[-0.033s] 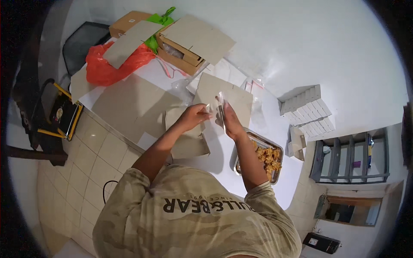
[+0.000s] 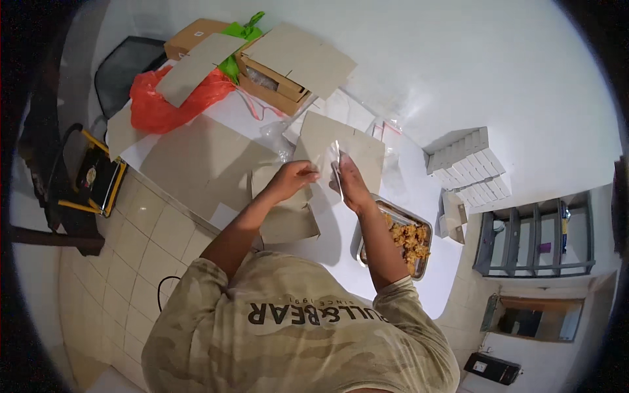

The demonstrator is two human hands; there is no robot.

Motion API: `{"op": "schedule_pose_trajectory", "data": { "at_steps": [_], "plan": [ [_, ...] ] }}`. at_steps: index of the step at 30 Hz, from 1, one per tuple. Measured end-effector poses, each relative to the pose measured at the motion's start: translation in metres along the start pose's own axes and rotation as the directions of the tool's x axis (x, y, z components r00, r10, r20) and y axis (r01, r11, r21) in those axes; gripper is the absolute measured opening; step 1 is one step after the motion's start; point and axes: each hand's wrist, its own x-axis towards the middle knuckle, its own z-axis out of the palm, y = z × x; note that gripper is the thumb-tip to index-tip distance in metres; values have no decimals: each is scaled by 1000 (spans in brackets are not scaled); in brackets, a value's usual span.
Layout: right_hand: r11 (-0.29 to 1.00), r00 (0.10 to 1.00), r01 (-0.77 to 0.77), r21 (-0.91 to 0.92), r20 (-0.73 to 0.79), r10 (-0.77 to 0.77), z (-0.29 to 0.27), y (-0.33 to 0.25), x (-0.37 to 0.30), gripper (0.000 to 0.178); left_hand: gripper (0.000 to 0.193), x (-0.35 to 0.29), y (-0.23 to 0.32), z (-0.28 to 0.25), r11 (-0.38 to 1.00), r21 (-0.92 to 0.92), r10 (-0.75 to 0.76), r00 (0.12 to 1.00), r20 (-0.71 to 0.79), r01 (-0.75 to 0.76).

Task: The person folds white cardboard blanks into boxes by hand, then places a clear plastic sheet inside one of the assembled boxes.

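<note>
Clear plastic film (image 2: 337, 157) stood up from the fingers of the right hand (image 2: 354, 185), over the middle of the desk (image 2: 438, 283). From where I stood, that hand's grip was closed round the film, which caught the light along one edge. The left hand (image 2: 290, 181) was just beside it, thumb and fingers drawn narrow; I could not tell whether they had hold of the film too.

Near the left hand, partly under its wrist, was an open cardboard box (image 2: 288, 226). Behind both hands a flat cardboard sheet (image 2: 363, 147) lay on the desk. A metal tray (image 2: 401, 211) sat by the right forearm, partly hidden by it, with golden-brown crisp-looking pieces (image 2: 413, 242) inside.

Further off to the left lay a wide cardboard panel (image 2: 203, 160), and beyond it a red plastic bag (image 2: 152, 108). Towards the far end I saw a brown carton (image 2: 278, 95) near a bright green bag (image 2: 246, 29). White boxes (image 2: 466, 160) were stacked near the wall on the right, with a grey shelf (image 2: 534, 268) past the desk.
</note>
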Motion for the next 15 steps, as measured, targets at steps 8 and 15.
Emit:
{"op": "schedule_pose_trajectory", "data": {
  "at_steps": [8,15],
  "plan": [
    [995,956,-91,39,-276,98,-26,22,6,14,14,-25,-7,-12,956,-291,-36,964,-263,-44],
    [989,967,-80,125,-231,108,-47,49,30,12,19,-34,-7,-27,972,-186,-183,957,-223,142]
  ]
}}
